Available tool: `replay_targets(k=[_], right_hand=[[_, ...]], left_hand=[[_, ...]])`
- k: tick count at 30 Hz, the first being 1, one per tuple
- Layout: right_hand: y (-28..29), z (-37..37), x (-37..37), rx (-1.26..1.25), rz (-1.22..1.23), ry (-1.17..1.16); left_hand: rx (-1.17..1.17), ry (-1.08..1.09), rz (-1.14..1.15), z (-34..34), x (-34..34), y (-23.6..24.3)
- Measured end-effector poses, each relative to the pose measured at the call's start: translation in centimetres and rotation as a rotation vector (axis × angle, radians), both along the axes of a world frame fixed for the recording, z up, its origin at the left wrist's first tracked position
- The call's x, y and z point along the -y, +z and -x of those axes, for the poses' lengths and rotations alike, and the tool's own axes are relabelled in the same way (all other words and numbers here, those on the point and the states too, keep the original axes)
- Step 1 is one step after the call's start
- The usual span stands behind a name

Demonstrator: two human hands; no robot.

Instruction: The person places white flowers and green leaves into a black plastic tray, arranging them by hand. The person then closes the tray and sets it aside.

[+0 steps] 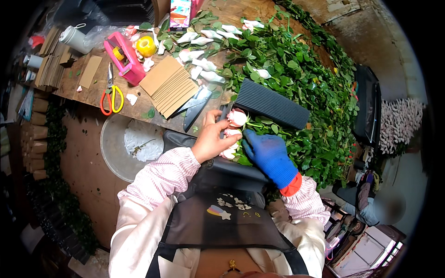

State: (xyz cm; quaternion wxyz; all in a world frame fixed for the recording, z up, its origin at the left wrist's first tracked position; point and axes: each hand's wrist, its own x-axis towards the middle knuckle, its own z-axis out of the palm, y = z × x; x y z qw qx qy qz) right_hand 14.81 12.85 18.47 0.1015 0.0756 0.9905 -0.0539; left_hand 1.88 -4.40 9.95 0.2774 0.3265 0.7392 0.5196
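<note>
"Pink, layered rose blooms (237, 118) were at the fingertips, weren't they? Which hand had them?"

"The bare left hand (209, 141). Its thumb and fingers were curled on them, grasping. They sat between both hands, at the near edge of the brown wooden table (134, 111)."

"And the right hand (270, 152), in its blue knitted glove?"

"Just beside the blooms, fingertips among leaves. Whether it gripped a stem, I couldn't tell."

"What lay past the hands?"

"A dark grey, ribbed, rectangular slab (273, 104), resting on a heap of green leafy stems (320, 143) that spread along the table's right side."

"To the left?"

"A fanned stack of brown cardboard rectangles (169, 85), close to the near edge. Farther left were metal scissors with one red and one yellow handle (111, 85), handles at that edge, and behind them a pink plastic tape dispenser (132, 72)."

"Anything lower?"

"A round grey bin (108, 150) stood below the near edge, something white and crumpled inside."
</note>
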Motion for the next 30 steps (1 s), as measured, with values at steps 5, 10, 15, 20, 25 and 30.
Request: replay_targets(k=[5, 10, 15, 20, 25, 30], right_hand=[[0.0, 1.0, -0.7, -0.046, -0.041, -0.171], [-1.1, 1.0, -1.9, 0.002, 0.043, -0.045], [-1.5, 0.6, -1.4, 0.012, 0.006, -0.017], [0.7, 0.2, -1.2, -0.024, 0.075, -0.003], [4.1, 0.7, -1.0, -0.259, 1.139, -0.498], [1.1, -1.4, -1.9, -0.279, 0.773, -0.397]], left_hand=[[-0.002, 0.003, 0.025, -0.1, 0.0, 0.1], [-0.039, 0.042, -0.053, 0.0, -0.2, -0.6], [-0.105, -0.047, -0.057, 0.6, -0.8, -1.0], [-0.019, 0.074, -0.015, 1.0, -2.1, 0.0], [-0.08, 0.072, 0.001, 0.9, -2.1, 0.1], [-0.11, 0.092, 0.012, 1.0, -2.4, -0.1]])
